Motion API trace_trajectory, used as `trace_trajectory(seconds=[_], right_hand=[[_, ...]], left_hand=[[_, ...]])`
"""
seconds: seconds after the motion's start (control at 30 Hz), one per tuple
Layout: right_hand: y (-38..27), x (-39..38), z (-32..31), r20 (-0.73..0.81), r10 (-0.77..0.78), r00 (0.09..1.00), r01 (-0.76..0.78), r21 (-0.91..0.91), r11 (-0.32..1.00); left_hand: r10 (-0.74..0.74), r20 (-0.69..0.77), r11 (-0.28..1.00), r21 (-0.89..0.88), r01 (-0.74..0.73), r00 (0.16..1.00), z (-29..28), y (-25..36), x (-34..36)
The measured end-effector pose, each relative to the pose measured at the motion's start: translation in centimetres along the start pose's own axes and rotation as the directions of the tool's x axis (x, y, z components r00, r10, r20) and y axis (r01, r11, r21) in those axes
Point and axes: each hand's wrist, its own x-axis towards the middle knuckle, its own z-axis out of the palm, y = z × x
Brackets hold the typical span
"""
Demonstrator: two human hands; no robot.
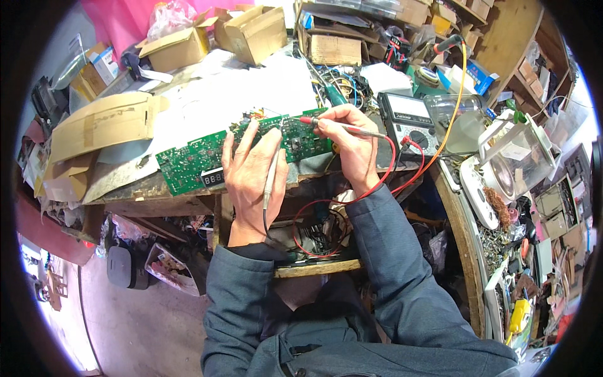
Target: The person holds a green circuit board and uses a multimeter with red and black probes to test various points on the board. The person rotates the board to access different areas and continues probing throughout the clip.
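Note:
A long green circuit board (pixel 188 162) lies across the front of the bench, with a small digit display (pixel 213 178) at its lower edge. My left hand (pixel 251 179) rests over the board's middle, fingertips at its far edge. Between its thumb and forefinger it grips a grey test probe (pixel 271 174) with a dark lead, pointed up the board. My right hand (pixel 353 141) pinches a red-tipped test probe (pixel 352 129), its tip reaching left over the board's upper edge. Whether either tip touches a contact is too small to tell. An analog multimeter (pixel 411 113) sits right of my right hand.
Red leads (pixel 393 164) loop from the multimeter past my right wrist. An open drawer (pixel 314 270) with cables lies below the bench edge. Cardboard boxes (pixel 254 34) stand at the back, flattened cardboard (pixel 103 125) at the left. A clear jug (pixel 524 147) stands at the right.

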Motion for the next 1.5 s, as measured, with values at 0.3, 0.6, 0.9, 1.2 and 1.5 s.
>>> trace_trajectory(seconds=[0.3,0.6,0.9,1.2,1.5], right_hand=[[0.26,-0.25,0.38,0.009,-0.016,1.000,0.016,-0.015,1.000],[0.15,-0.29,0.30,0.005,0.013,1.000,-0.013,-0.051,0.999],[-0.23,-0.28,0.58,-0.044,-0.045,0.998,0.045,0.006,0.999],[0.23,0.16,-0.12,-0.107,-0.036,0.994,0.043,0.060,0.997],[0.08,0.45,-0.27,-0.098,-0.009,0.995,0.019,0.098,0.995]], left_hand=[[0.007,-0.041,1.000,-0.001,-0.007,0.999,-0.01,0.05,0.05],[0.002,-0.042,1.000,-0.012,-0.002,0.999,0.06,0.04,0.03],[0.004,-0.012,1.000,0.005,-0.004,1.000,-0.07,0.08,-0.10],[-0.001,-0.020,1.000,0.000,0.001,1.000,0.03,0.02,-0.13],[-0.007,-0.022,1.000,-0.012,0.007,1.000,0.04,0.00,-0.22]])
